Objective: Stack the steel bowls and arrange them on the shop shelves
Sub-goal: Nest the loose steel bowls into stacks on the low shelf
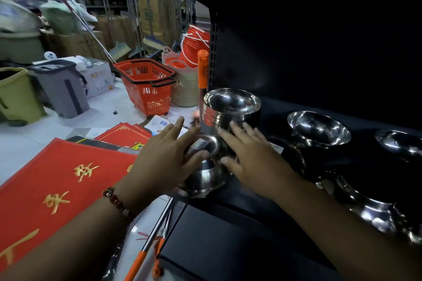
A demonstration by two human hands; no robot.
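Lower centre: left hand (167, 157) and right hand (249, 155), fingers straight, flanking and touching small steel bowl stack (204, 166) on dark shelf (228, 223). Behind, frame centre: taller bowl stack (230, 107). Centre right: more bowls (319, 129). Left, farther: red basket (148, 84).

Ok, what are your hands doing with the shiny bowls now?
Left hand and right hand open, flanking the bowl stack at the shelf edge. Taller stack right behind. Orange-handled pole close by.
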